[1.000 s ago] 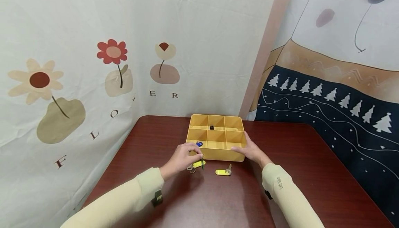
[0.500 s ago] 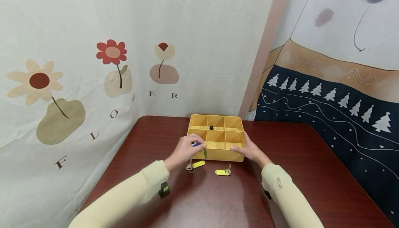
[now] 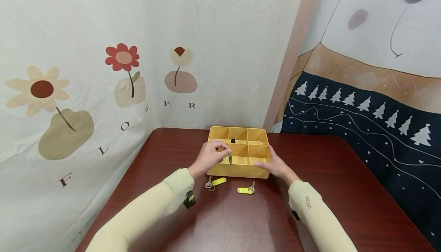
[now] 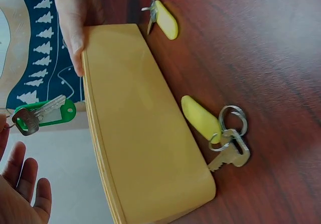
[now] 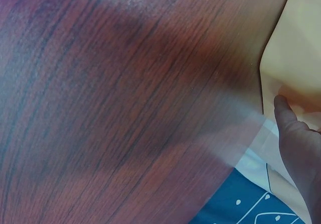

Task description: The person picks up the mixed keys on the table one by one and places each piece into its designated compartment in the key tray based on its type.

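In the head view, my left hand (image 3: 209, 157) is over the front of a yellow compartment box (image 3: 241, 171). Thumb and fingertips pinch the ring of a key with a green tag, which hangs in front of the front middle compartment. The left wrist view shows this green key tag (image 4: 68, 112) and its silver key (image 4: 50, 105) clearly, the other fingers loosely bent. My right hand (image 3: 278, 167) holds the box at its front right corner, thumb along the front wall, fingers at the side. The left hand hides most of the front left compartment.
A yellow-tagged key (image 3: 219, 181) lies on the dark red table (image 3: 234, 225) before the box's left half. Another yellow-tagged key (image 3: 245, 190) lies further right. Inside the back middle compartment is a small black object (image 3: 233, 141). A printed curtain (image 3: 224, 53) hangs behind the table.
My left hand has risen and moved right from over the table to over the box, carrying the green-tagged key. It now covers the blue tag in the front left compartment. The right hand stays put.
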{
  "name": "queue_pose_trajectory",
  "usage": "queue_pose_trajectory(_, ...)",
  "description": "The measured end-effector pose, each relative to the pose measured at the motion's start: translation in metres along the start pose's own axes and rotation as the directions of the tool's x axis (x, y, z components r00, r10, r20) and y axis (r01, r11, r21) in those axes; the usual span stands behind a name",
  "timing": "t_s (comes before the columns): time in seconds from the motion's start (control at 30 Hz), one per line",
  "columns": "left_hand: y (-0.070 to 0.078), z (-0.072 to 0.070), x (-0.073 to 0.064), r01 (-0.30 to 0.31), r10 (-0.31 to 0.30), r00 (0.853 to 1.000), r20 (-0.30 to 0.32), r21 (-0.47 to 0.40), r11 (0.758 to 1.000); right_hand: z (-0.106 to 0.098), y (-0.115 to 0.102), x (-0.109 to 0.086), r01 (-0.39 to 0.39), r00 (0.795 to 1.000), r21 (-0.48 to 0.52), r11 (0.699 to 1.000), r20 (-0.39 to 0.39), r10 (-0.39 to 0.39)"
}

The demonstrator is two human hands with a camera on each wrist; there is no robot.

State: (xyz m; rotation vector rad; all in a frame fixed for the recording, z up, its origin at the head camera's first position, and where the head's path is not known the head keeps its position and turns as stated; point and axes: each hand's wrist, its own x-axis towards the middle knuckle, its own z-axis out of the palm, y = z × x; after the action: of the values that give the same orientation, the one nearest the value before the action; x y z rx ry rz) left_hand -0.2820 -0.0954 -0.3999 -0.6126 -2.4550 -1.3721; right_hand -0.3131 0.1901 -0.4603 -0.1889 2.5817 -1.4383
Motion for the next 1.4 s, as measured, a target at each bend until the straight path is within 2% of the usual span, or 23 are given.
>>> queue_pose_trajectory(0.4, 0.001, 0.012, 0.028, 0.049, -0.05, 0.998, -0.028, -0.021, 0.999, -0.001, 0.002, 0.002, 0.009, 1.0, -0.005, 1.0, -0.008, -0.01)
queue_pose_trajectory(0.7, -0.005, 0.02, 0.04, 0.093, -0.092, 0.996, -0.021, 0.024, 0.995, 0.0, 0.002, 0.002, -0.012, 1.0, -0.014, 1.0, -0.004, 0.012)
queue_pose_trajectory(0.9, -0.015, 0.028, 0.046, 0.118, -0.118, 0.993, -0.022, 0.024, 0.993, 0.0, 0.003, 0.003, -0.023, 1.0, -0.012, 1.0, -0.005, 0.022)
queue_pose_trajectory(1.4, -0.024, 0.042, 0.05, 0.146, -0.145, 0.989, -0.018, 0.08, 0.986, -0.001, 0.002, 0.002, -0.001, 1.0, 0.004, 1.0, -0.001, 0.001)
